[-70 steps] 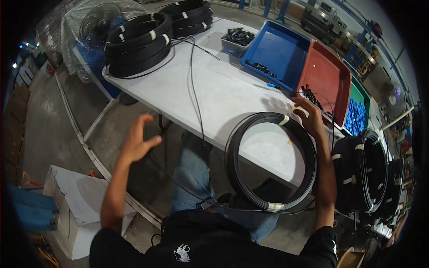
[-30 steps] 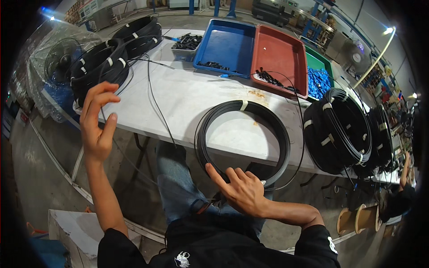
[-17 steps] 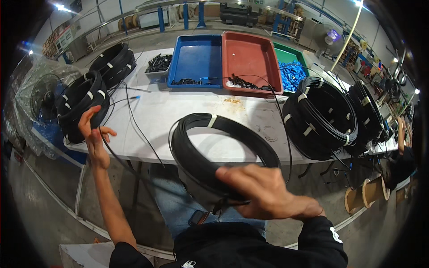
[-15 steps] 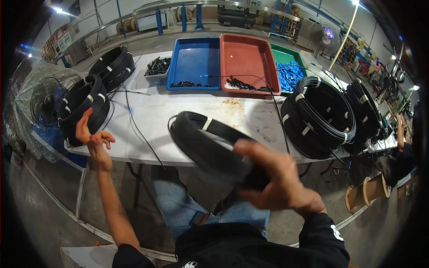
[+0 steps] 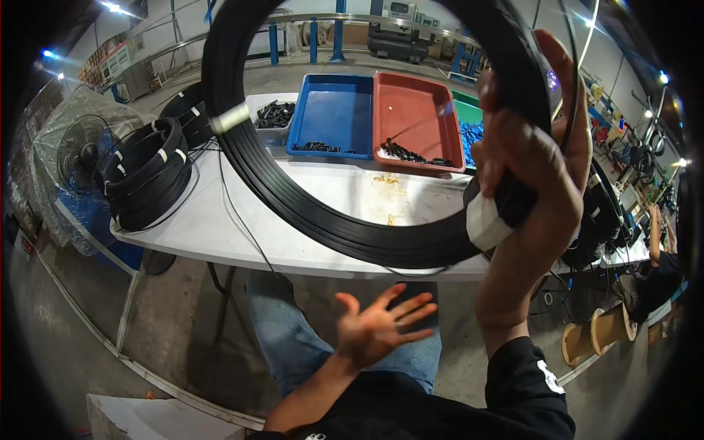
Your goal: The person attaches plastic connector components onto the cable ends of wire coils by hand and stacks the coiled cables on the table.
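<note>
A worker wears a plain black fabric top point(image 5: 418, 407) across the bottom of the frame, its right sleeve point(image 5: 513, 367) ending in a straight hem at lower right, with the forearm bare beyond it. A bold white irregular emblem point(image 5: 549, 378) marks that sleeve; a small white chest print point(image 5: 316, 436) is cut off by the lower edge. Faded blue denim jeans point(image 5: 282, 334) show below center. The left hand point(image 5: 378, 328), slightly blurred at lower center, and the right hand point(image 5: 546, 165), at upper right, are ungloved.
</note>
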`<state>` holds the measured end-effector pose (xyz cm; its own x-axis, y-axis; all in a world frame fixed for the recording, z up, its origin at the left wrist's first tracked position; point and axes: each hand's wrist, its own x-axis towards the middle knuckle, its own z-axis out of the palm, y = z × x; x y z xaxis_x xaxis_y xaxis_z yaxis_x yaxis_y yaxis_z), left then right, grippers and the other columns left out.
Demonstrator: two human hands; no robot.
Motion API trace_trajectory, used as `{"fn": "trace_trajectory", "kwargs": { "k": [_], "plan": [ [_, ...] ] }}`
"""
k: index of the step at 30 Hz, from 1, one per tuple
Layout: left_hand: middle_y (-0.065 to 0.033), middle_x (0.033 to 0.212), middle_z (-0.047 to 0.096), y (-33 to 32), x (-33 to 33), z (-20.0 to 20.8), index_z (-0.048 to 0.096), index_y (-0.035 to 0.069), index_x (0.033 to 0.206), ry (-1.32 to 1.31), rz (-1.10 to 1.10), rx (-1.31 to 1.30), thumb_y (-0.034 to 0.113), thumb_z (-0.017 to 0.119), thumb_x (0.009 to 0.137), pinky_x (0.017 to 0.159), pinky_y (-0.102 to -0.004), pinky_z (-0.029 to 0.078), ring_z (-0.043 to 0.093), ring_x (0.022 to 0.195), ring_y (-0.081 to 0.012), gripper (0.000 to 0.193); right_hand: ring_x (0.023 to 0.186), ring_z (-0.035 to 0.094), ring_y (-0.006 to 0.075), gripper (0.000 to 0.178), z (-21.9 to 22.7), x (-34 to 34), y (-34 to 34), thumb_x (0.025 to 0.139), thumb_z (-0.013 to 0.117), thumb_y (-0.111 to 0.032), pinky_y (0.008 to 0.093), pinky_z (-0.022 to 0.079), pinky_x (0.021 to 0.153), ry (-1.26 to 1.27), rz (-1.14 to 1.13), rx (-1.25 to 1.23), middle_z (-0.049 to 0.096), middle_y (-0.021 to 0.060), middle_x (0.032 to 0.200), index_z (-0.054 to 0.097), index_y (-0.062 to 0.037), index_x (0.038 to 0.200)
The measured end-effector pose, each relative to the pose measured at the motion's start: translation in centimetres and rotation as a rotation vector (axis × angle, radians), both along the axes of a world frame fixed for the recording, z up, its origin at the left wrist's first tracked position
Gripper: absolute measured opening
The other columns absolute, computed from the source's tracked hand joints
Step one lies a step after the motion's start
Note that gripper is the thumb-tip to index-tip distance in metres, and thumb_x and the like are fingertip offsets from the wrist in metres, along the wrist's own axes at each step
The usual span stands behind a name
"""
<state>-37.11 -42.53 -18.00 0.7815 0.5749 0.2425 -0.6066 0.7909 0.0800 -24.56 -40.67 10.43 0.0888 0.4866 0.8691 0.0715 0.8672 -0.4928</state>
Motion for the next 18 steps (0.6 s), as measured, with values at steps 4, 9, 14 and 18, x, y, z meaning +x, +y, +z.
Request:
{"fn": "trace_trajectory", "kwargs": {
  "k": [4,9,14,18],
  "plan": [
    [-0.0332,0.155,0.021,0.0,2.6,5.7,0.024,-0.006,0.146,-0.213,0.042,-0.249,0.081,0.045,0.081,0.121,-0.0603,0.014,0.016,0.148,-0.0433,0.112,0.050,0.051,0.0107,0.063,0.2,-0.6,-0.7,0.088,0.065,-0.010,0.0216,0.042,0.042,0.158,-0.063,-0.071,0.061,0.0219,0.104,0.038,0.0062,0.142],
    [-0.0265,0.147,0.043,0.8,-4.1,7.9,0.029,-0.017,0.142,-0.298,0.274,-0.864,0.044,0.036,0.105,0.120,-0.0487,0.030,0.040,0.139,-0.0360,0.071,0.050,0.046,0.0096,0.053,-0.7,0.3,-2.4,0.090,0.063,-0.012,0.0228,0.041,0.044,0.291,-0.202,-0.014,0.061,0.0186,0.105,0.045,0.0042,0.136],
    [-0.0221,0.142,0.051,2.4,-9.4,9.6,0.032,-0.005,0.147,-0.168,0.442,-0.528,0.056,0.022,0.104,0.084,-0.0407,0.059,0.053,0.126,-0.0364,0.075,0.046,0.053,0.0098,0.067,-3.5,0.7,-2.3,0.081,0.071,-0.007,0.0226,0.042,0.044,0.441,-0.116,0.053,0.066,0.0176,0.092,0.039,0.0084,0.138],
    [-0.0112,0.146,0.049,6.4,-10.8,8.1,0.036,0.003,0.147,-0.287,0.478,-0.288,0.059,0.023,0.103,0.080,-0.0390,0.059,0.052,0.128,-0.0331,0.073,0.047,0.055,0.0104,0.067,-6.4,1.6,-2.0,0.080,0.073,-0.006,0.0219,0.041,0.042,0.535,-0.043,-0.080,0.066,0.0175,0.091,0.040,0.0065,0.136]
  ]
}}
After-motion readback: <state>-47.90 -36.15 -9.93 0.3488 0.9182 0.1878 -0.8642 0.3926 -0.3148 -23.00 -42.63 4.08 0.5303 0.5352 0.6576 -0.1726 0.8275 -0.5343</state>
